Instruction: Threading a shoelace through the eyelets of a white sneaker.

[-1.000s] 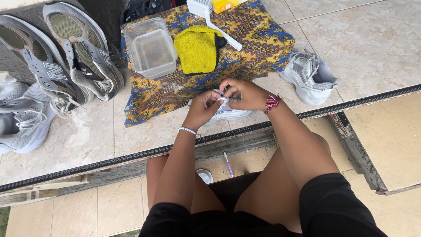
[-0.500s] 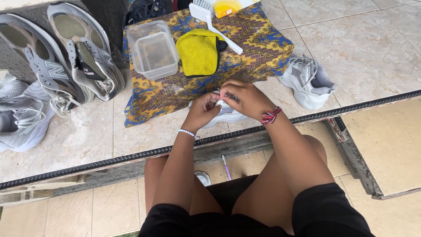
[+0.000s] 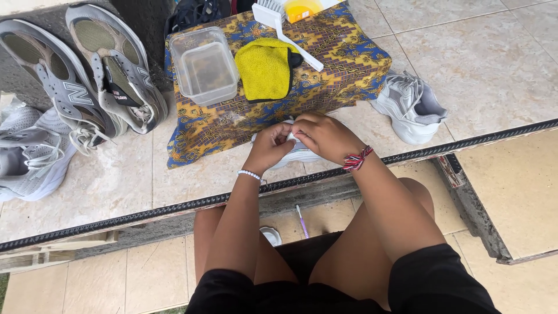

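Observation:
My left hand and my right hand meet over a white sneaker that lies on the tiled floor just below a patterned blue and yellow cloth. Both hands pinch at the top of the shoe, which they mostly hide. My left wrist has a white bead bracelet, my right a red woven band. A second white sneaker lies to the right.
On the cloth sit a clear plastic tub, a yellow cloth, a white brush and a yellow container. Grey sneakers lean at the left. A purple toothbrush and a small white cap lie below a dark ridged edge.
The view has drifted, so everything sits a little higher in frame. My hands stay together on the white sneaker, fingers shifting slightly.

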